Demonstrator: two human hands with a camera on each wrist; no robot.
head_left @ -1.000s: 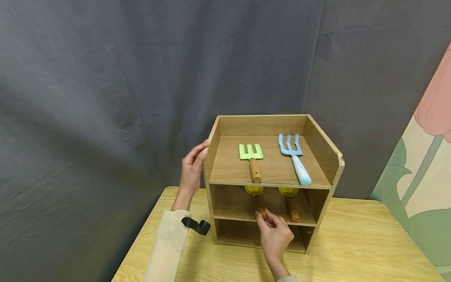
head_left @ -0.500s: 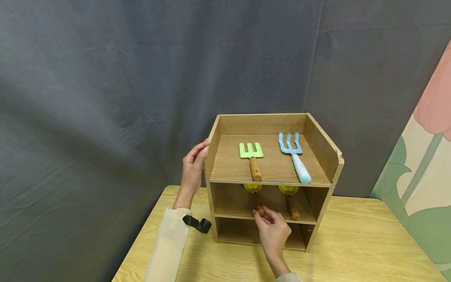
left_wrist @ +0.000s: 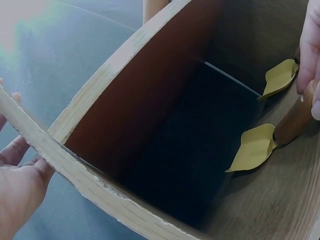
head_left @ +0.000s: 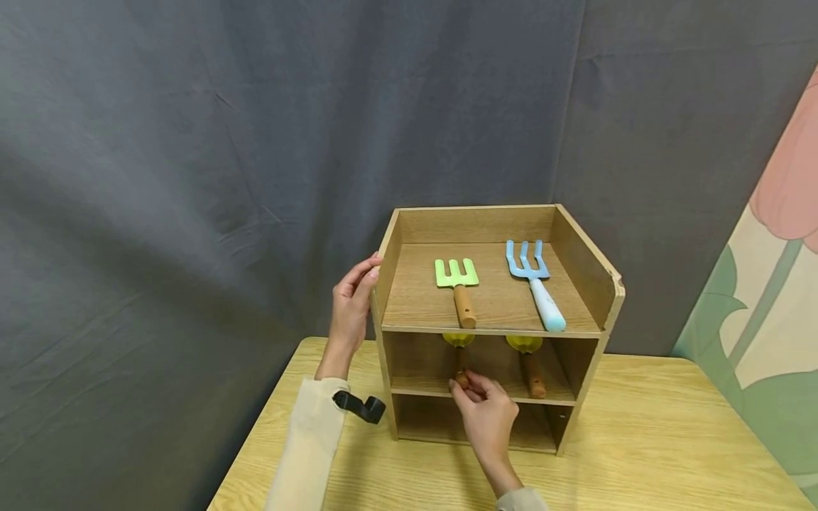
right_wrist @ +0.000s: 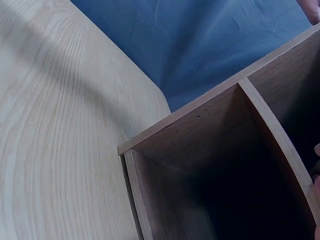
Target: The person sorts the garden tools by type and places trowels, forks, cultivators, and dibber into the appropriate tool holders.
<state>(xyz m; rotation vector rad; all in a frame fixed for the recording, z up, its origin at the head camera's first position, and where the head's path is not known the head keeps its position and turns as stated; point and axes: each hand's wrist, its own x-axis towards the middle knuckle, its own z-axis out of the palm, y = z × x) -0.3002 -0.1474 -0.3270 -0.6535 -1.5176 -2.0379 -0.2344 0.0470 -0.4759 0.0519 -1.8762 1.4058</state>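
Note:
A small wooden shelf (head_left: 492, 331) stands on the table. My left hand (head_left: 349, 305) holds its left side panel, fingertips at the edge, also seen in the left wrist view. In the middle compartment lie two garden trowels with yellow blades and wooden handles. My right hand (head_left: 488, 419) pinches the handle end of the left trowel (head_left: 459, 339) between thumb and fingers. To its right lies the other trowel (head_left: 533, 376), untouched. The top board partly hides both blades in the head view; the left wrist view shows the held trowel's blade (left_wrist: 254, 147).
On the shelf's top board lie a green hand fork (head_left: 456, 273) with a wooden handle and a blue hand fork (head_left: 527, 266) with a pale handle. The wooden table (head_left: 664, 426) extends around the shelf. A grey curtain (head_left: 192, 177) hangs behind.
My right hand has shifted slightly left, bringing the left trowel's handle end with it, so the handle stands straighter. My left hand stays on the side panel.

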